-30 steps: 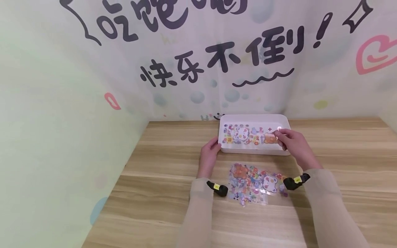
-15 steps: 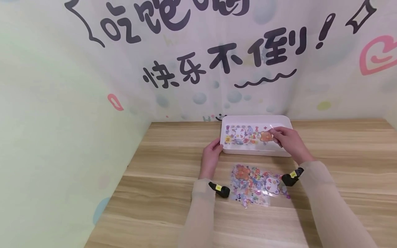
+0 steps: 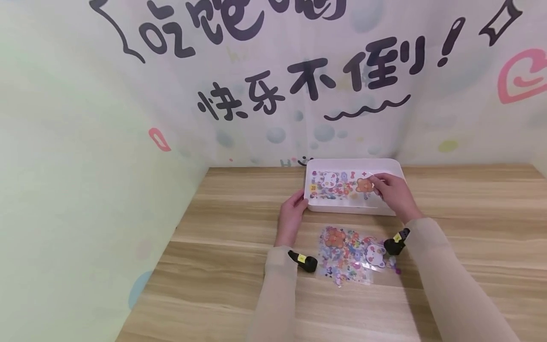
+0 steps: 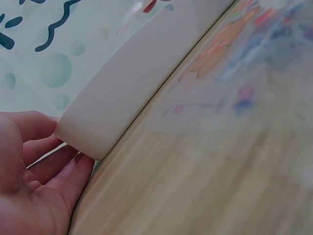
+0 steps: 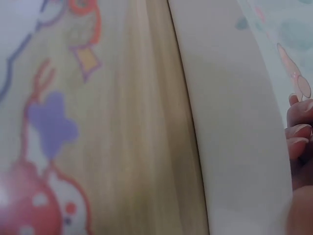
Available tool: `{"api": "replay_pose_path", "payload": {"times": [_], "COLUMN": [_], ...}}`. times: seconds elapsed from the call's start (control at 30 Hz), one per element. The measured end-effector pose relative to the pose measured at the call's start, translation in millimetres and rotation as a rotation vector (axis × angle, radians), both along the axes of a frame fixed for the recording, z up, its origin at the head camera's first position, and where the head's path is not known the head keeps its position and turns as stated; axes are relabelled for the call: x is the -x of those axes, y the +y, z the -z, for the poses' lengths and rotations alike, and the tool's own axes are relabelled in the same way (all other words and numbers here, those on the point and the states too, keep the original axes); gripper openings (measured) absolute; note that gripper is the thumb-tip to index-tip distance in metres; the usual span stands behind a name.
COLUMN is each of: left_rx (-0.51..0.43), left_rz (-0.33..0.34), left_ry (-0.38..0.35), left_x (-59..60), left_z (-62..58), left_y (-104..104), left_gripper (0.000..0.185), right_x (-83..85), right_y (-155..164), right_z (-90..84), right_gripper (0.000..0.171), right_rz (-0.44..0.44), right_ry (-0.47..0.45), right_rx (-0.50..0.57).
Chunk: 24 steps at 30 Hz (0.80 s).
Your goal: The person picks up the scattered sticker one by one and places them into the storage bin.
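A white rectangular tray (image 3: 342,209) sits at the back of the table, with clear sticker sheets in it. My left hand (image 3: 292,216) grips its left front corner; in the left wrist view the thumb lies at the rim and the fingers (image 4: 73,178) reach around the corner. Over the tray's right half, my right hand (image 3: 395,194) pinches the right end of a clear sticker sheet (image 3: 364,185) with an orange bear on it. A white bear (image 3: 330,179) shows at the left. In the right wrist view the fingertips (image 5: 299,131) appear beyond the tray's wall, partly cut off.
More clear sticker sheets (image 3: 346,256), with an orange bear and a white bear, lie overlapped on the wooden table (image 3: 222,266) in front of the tray, between my forearms. A cloth backdrop (image 3: 256,57) with black writing hangs right behind the tray.
My right hand has moved a little left over the tray, and the orange-bear sticker sheet has shifted left with it. The left hand stays at the tray's corner.
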<state>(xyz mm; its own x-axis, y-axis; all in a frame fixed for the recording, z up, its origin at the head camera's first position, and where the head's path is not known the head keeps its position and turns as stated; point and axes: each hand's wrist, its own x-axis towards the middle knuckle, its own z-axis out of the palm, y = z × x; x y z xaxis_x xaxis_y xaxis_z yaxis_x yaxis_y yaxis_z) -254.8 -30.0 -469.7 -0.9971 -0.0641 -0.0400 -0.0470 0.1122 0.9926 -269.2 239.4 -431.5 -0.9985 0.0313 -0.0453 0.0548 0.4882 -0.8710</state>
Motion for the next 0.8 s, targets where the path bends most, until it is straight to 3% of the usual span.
{"api": "replay_pose_path", "payload": {"times": [0.33, 0.53, 0.8], "left_rx": [0.005, 0.039, 0.004], "left_rz": [0.005, 0.005, 0.018], "left_ry": [-0.013, -0.021, -0.010], "left_x": [0.9, -0.5, -0.2], "left_z": [4.1, 5.7, 2.9], "left_y": [-4.1, -9.0, -2.2], "left_gripper": [0.038, 0.036, 0.037], "right_x": [3.0, 3.3, 2.8], "right_y": [-0.8, -3.5, 5.3], "right_z": [5.5, 7.3, 2.7], "right_gripper": [0.047, 0.047, 0.040], "right_rz": [0.011, 0.018, -0.044], "right_ry": [-0.002, -0.057, -0.066], "right_rx": [-0.039, -0.019, -0.032]}}
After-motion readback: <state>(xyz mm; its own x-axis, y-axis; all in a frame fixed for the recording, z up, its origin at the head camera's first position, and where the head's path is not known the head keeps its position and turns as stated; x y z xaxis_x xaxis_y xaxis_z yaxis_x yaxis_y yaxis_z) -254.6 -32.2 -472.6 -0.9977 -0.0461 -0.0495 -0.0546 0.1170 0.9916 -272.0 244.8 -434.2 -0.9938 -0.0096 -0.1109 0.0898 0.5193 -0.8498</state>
